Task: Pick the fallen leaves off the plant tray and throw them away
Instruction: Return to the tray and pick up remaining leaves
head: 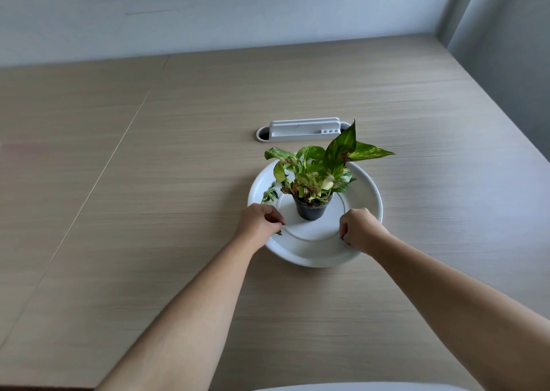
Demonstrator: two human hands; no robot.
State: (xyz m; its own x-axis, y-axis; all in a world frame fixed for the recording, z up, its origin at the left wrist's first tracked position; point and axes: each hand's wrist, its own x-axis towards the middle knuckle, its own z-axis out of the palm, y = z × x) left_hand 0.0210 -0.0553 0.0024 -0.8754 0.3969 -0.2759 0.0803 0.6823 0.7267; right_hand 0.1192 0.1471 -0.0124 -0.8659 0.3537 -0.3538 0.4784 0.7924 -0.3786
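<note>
A round white tray (367,196) lies on the wooden table with a small potted plant (311,210) in a black pot at its middle. Dark green fallen leaves (270,195) lie on the tray's left side, beyond my left hand. My left hand (259,222) rests on the tray's near-left rim, fingers curled, with small dark leaf bits at the fingertips. My right hand (358,230) is over the tray's near-right side, fingers pinched together on a tiny dark leaf scrap at its lower edge.
A white cable box (303,129) is set into the table (148,182) just behind the tray. A wall runs along the table's far edge, and a grey curtain hangs at the right. A pale rounded object (357,387) shows at the bottom edge.
</note>
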